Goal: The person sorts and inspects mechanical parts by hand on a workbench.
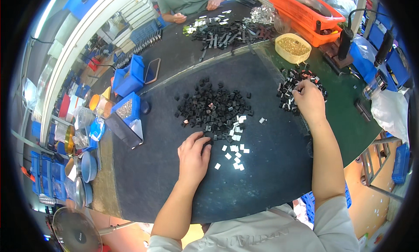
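A heap of small black plastic blocks (214, 104) lies mid-mat, with small white rectangular pieces (236, 137) scattered along its near right side. My left hand (192, 159) rests at the heap's near edge, fingers curled beside a few black blocks; what its fingertips hold, if anything, is hidden. Farther right, my right hand (310, 101) reaches into a second pile of finished-looking black-and-white pieces (288, 88), where a few reddish bits also show. Its thumb and fingers are drawn together at the pile, and whatever lies between them is too small to make out.
A phone (152, 71) and blue bins (129, 79) stand at the left, near a dark upright panel (123, 129). Beyond the mat are a pile of dark strips (222, 36) and a co-worker's hands (179, 18). A yellow tub (293, 48) and orange baskets (305, 16) sit back right.
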Action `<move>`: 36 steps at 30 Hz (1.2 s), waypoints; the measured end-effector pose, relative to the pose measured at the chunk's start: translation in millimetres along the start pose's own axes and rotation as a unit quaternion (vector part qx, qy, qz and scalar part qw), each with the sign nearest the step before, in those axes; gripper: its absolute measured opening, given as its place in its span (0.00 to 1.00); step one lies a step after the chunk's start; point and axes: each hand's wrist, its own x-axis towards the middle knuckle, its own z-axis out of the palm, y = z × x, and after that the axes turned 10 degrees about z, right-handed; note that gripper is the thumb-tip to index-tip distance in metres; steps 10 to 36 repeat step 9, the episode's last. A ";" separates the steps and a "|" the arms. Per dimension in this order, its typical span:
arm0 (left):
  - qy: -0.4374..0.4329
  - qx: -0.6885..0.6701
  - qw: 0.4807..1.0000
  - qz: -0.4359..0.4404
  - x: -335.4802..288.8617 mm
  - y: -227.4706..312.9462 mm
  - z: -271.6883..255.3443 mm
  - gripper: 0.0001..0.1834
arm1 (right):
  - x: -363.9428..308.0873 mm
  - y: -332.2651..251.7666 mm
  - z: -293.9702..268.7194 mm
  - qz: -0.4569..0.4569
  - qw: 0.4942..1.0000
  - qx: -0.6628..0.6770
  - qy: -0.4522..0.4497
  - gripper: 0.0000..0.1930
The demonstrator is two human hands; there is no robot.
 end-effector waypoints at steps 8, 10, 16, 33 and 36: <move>0.109 -0.269 0.954 -0.076 -11.6 -19.8 12.4 0.13 | -51.1 -54.1 -5.5 -0.313 0.882 0.173 -0.309 0.13; 0.109 -0.400 0.898 -0.143 -23.4 -34.7 19.0 0.15 | -48.7 -42.2 -19.8 -0.300 0.893 0.155 -0.299 0.13; 0.109 -0.400 0.898 -0.143 -23.4 -34.7 19.0 0.15 | -48.7 -42.2 -19.8 -0.300 0.893 0.155 -0.299 0.13; 0.109 -0.400 0.898 -0.143 -23.4 -34.7 19.0 0.15 | -48.7 -42.2 -19.8 -0.300 0.893 0.155 -0.299 0.13; 0.109 -0.400 0.898 -0.143 -23.4 -34.7 19.0 0.15 | -48.7 -42.2 -19.8 -0.300 0.893 0.155 -0.299 0.13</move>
